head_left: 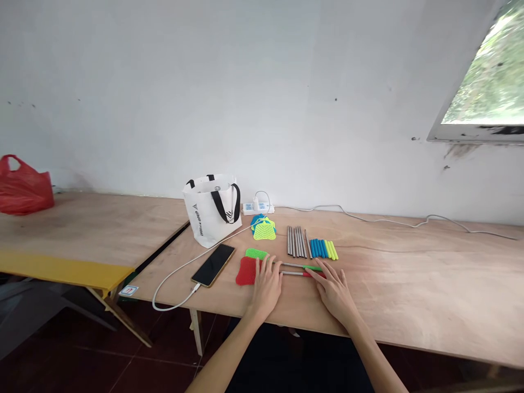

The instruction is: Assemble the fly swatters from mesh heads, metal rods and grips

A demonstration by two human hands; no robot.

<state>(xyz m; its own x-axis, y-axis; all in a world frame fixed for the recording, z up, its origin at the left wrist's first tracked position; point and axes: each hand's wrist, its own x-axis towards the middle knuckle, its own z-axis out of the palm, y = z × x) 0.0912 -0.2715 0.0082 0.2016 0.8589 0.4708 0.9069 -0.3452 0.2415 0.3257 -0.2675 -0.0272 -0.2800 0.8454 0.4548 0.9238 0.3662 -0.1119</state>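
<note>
As they lie side by side across the counter [409, 295], the red fly swatter [246, 271] is nearer to you and the green fly swatter [256, 253] just beyond it. Your left hand [268, 286], fingers spread, rests over the right part of the red head and the start of the rods; your right hand [333, 289], fingers also spread, rests over the handles. The counter's front edge passes beneath your forearms, leaving you a narrow strip of wood on that side, while to your right the top runs on broadly to the border of the view. Both swatters have their heads to the left: flat mesh with curved sides, a slim silver shaft, and a handle matching the head's colour. Your fingers hide part of each.

Just beyond the handles you have a row of loose silver rods [297, 242], then blue grips [318, 248] and yellow grips [331, 249] side by side. Blue and yellow swatter heads [265, 232] overlap in a pile farther back, near a white power strip [257, 208]. On your left lies a smartphone [213, 265] with a white charging cable [165, 310] looping near the edge; a white tote bag [210, 218] stands behind it. Across a dark gap, a second counter [94, 229] carries a red plastic bag [24, 188].
</note>
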